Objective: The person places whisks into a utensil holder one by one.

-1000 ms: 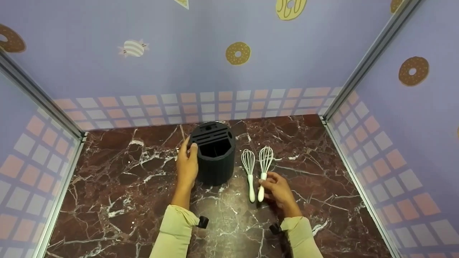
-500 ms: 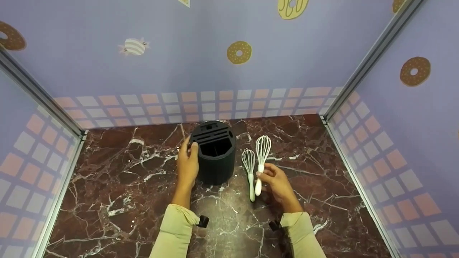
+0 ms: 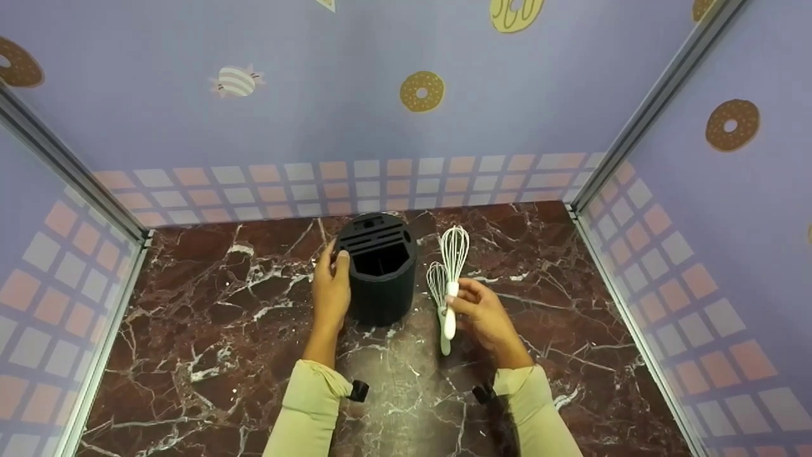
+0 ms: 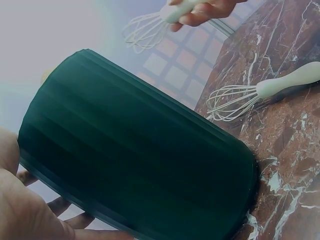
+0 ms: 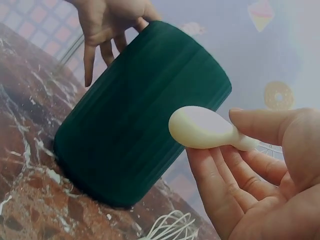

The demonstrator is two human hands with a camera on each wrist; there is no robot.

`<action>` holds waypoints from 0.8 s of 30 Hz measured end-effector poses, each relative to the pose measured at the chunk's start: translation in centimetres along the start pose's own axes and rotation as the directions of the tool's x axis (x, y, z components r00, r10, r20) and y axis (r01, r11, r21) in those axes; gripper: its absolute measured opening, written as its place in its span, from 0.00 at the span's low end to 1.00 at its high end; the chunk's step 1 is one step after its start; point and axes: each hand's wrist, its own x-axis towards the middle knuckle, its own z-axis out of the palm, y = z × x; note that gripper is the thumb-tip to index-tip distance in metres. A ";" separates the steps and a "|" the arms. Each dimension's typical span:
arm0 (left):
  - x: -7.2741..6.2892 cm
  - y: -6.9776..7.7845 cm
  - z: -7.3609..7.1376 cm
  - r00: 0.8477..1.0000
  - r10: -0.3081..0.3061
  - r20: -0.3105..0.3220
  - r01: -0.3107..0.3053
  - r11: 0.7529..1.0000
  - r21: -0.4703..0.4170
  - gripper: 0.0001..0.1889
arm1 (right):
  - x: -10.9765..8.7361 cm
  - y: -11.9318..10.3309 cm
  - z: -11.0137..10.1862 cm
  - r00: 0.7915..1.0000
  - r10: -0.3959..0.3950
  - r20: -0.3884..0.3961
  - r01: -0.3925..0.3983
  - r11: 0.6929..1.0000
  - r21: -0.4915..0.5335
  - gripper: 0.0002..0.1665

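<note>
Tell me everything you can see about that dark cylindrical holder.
The cylindrical holder, near-black from the head view and dark green from the wrist views, looks like plastic with a faintly ribbed wall. It stands upright on the red-brown marbled surface. Its top has a large angular opening with a divider inside, narrow parallel slots behind that, and smaller holes. The person's bare left hand touches its side near the rim.

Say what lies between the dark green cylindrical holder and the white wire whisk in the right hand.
A second wire whisk, pale-handled, lies on the brown marbled table; the head view shows its wires between the holder and the held whisk.
</note>
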 end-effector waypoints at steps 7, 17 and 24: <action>0.1 0.0 -0.1 1.000 0.000 -0.013 0.000 1.000 0.013 0.28 | 0.3 -1.5 0.4 0.999 -0.042 0.016 0.042 0.999 -0.009 0.21; 0.1 -0.1 -0.2 1.000 -0.005 -0.018 0.005 1.000 0.025 0.28 | 0.8 -3.5 1.6 0.995 -0.067 0.072 0.071 0.996 -0.051 0.24; 0.0 0.1 0.0 1.000 0.007 -0.027 -0.006 1.000 0.008 0.27 | 1.2 -4.7 2.2 0.989 -0.099 0.107 0.098 0.995 0.014 0.22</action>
